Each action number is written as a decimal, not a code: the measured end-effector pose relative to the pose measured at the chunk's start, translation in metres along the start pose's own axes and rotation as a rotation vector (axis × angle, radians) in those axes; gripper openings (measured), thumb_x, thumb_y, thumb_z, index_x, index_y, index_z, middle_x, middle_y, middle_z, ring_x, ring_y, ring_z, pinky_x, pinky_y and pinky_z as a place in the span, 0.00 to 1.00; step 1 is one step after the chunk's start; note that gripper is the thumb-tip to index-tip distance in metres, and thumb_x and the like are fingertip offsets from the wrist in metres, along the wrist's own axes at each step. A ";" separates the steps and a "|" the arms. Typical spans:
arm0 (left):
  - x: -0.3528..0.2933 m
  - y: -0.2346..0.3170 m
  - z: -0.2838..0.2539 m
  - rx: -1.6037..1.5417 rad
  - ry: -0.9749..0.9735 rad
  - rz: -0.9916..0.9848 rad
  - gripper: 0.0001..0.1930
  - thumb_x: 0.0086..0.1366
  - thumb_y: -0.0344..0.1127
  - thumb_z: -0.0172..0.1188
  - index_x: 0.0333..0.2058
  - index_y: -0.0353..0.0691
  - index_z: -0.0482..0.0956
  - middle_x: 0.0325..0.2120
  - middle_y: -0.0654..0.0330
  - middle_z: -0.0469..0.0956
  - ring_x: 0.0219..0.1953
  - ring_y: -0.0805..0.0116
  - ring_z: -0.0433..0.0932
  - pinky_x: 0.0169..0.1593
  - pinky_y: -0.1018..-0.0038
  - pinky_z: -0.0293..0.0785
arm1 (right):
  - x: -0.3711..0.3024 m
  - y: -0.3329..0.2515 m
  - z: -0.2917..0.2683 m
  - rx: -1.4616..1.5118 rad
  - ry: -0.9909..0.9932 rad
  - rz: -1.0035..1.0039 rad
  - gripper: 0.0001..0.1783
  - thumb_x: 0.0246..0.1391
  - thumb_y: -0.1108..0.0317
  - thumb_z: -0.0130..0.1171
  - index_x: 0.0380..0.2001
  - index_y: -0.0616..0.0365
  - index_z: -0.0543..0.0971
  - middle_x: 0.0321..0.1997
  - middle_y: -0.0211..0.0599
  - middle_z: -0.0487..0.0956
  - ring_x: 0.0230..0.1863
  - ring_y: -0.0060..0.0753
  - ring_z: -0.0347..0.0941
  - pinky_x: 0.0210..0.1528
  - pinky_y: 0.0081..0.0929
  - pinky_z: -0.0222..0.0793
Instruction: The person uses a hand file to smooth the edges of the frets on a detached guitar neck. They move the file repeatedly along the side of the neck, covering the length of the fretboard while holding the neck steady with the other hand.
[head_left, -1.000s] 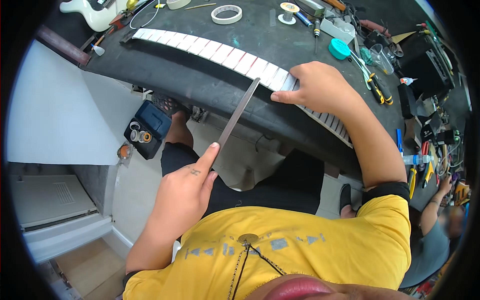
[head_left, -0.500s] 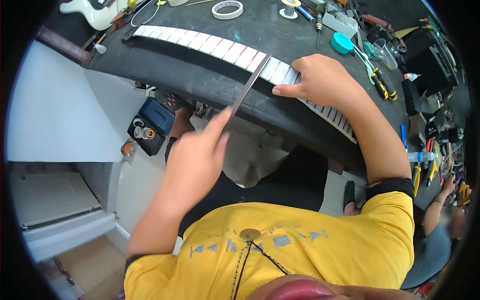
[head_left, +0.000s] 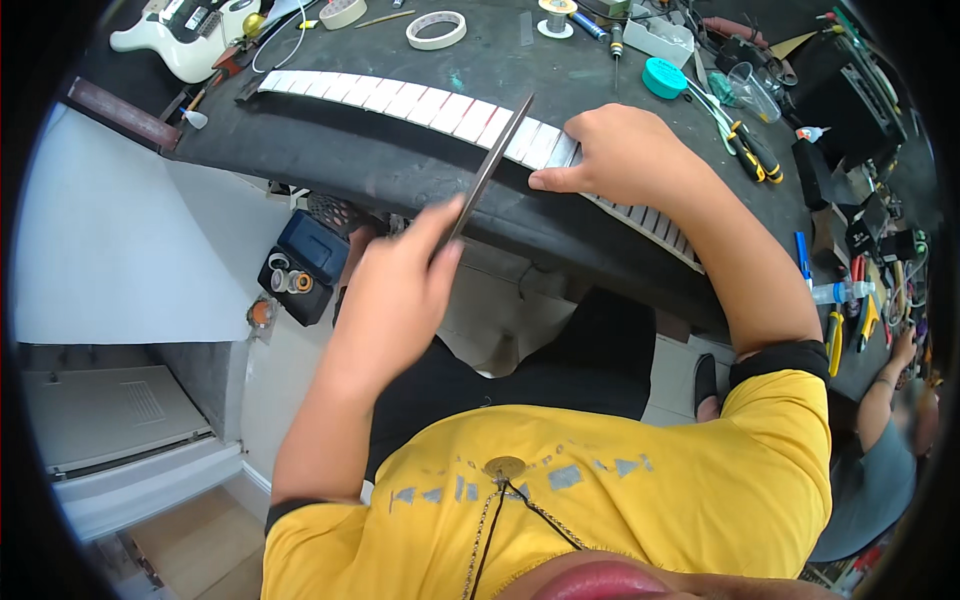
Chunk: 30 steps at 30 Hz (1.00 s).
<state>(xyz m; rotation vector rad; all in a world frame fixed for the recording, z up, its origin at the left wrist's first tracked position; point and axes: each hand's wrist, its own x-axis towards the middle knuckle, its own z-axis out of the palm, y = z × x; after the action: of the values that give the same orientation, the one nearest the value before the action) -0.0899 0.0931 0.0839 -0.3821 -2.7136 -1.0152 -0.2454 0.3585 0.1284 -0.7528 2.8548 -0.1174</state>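
Observation:
My left hand (head_left: 392, 295) is closed around the end of a slim dark metal file (head_left: 492, 160). The file slants up and away, its far part lying across a guitar neck (head_left: 408, 102). White tape strips cover the fretboard between the frets over the neck's left and middle stretch, while the right end shows bare dark wood and frets. My right hand (head_left: 615, 155) grips the neck just right of the file, thumb on the near edge and fingers over the far side. The neck lies along the front edge of a dark workbench (head_left: 330, 150).
Masking tape rolls (head_left: 437, 30), a solder spool (head_left: 556, 18), a teal round container (head_left: 665, 78) and yellow-black pliers (head_left: 755, 150) lie on the bench. A white guitar body (head_left: 185, 40) sits far left. At right, another person's arm (head_left: 880, 400) reaches in. An open dark case (head_left: 300, 260) stands below left.
The file still crosses the neck, at nearly the same place and angle. My left hand, blurred before, is sharper. The whole view has shifted slightly; my right hand keeps its grip.

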 end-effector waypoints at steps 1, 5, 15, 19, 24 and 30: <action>-0.027 0.010 -0.014 -0.021 -0.084 -0.115 0.24 0.81 0.26 0.64 0.72 0.40 0.81 0.25 0.50 0.80 0.25 0.63 0.78 0.38 0.67 0.80 | 0.000 0.000 0.001 -0.007 -0.022 0.007 0.45 0.64 0.24 0.70 0.36 0.65 0.92 0.33 0.51 0.91 0.42 0.55 0.92 0.49 0.50 0.87; -0.122 0.023 -0.052 -0.100 -0.170 -0.289 0.28 0.80 0.22 0.63 0.76 0.41 0.78 0.21 0.63 0.78 0.23 0.75 0.77 0.30 0.72 0.72 | 0.002 -0.006 -0.002 -0.017 -0.042 -0.019 0.45 0.65 0.24 0.69 0.36 0.66 0.92 0.34 0.52 0.91 0.43 0.56 0.92 0.49 0.51 0.87; -0.108 -0.020 -0.032 0.112 -0.039 -0.136 0.25 0.79 0.25 0.65 0.73 0.38 0.78 0.30 0.48 0.82 0.29 0.49 0.84 0.38 0.62 0.80 | 0.001 0.001 0.000 -0.013 -0.014 -0.022 0.44 0.63 0.25 0.71 0.36 0.65 0.92 0.34 0.53 0.91 0.42 0.56 0.92 0.49 0.50 0.87; -0.114 -0.025 -0.036 -0.058 -0.085 -0.409 0.24 0.78 0.23 0.64 0.70 0.38 0.80 0.40 0.45 0.87 0.34 0.47 0.86 0.42 0.63 0.83 | -0.003 0.000 -0.012 -0.062 -0.066 -0.006 0.42 0.62 0.27 0.71 0.34 0.64 0.92 0.34 0.52 0.91 0.42 0.56 0.91 0.47 0.50 0.87; -0.122 -0.024 -0.029 -0.153 0.062 -0.405 0.23 0.76 0.20 0.64 0.68 0.37 0.82 0.43 0.48 0.88 0.37 0.47 0.87 0.42 0.61 0.83 | -0.004 0.002 -0.003 -0.100 -0.039 -0.011 0.40 0.63 0.29 0.70 0.32 0.64 0.92 0.33 0.52 0.90 0.42 0.57 0.91 0.46 0.50 0.87; -0.083 0.003 -0.037 0.185 -0.021 0.003 0.30 0.70 0.17 0.66 0.70 0.39 0.82 0.37 0.48 0.82 0.35 0.44 0.81 0.42 0.57 0.79 | -0.005 0.003 0.008 -0.108 0.119 -0.030 0.43 0.66 0.26 0.67 0.31 0.63 0.92 0.34 0.52 0.90 0.43 0.58 0.91 0.47 0.50 0.87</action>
<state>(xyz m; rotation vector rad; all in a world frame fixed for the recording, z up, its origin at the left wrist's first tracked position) -0.0069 0.0567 0.0891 -0.3649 -2.7950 -0.7543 -0.2412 0.3633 0.1211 -0.8372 2.9837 -0.0126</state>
